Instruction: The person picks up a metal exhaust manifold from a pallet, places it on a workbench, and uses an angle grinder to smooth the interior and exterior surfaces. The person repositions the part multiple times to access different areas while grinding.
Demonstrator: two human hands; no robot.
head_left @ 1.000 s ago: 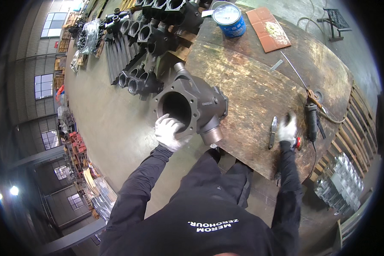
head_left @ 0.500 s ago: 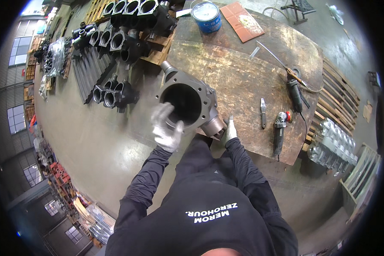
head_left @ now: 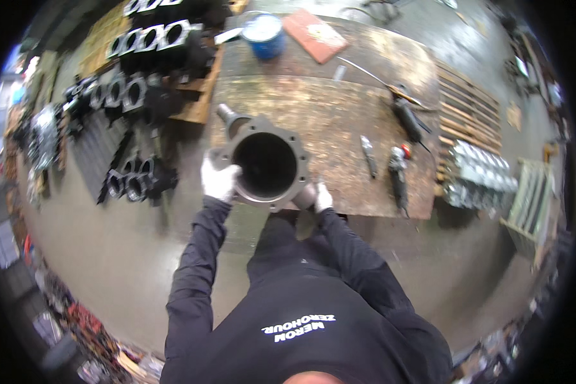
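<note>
both gloved hands, left (head_left: 220, 181) and right (head_left: 322, 197), clamped on grey metal housing (head_left: 265, 163) at frame centre, over wooden table (head_left: 339, 121) edge.

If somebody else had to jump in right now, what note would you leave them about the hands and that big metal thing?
Left hand: gloved, gripping the left flange of the grey metal housing.
Right hand: gloved, at the housing's lower right stub.
Housing: at the near edge of the wooden workbench, round opening facing up at the camera.
Done: both hands are on the housing.
Left: the two hand tools lie untouched to the right; the blue tin stands at the far end.
</note>
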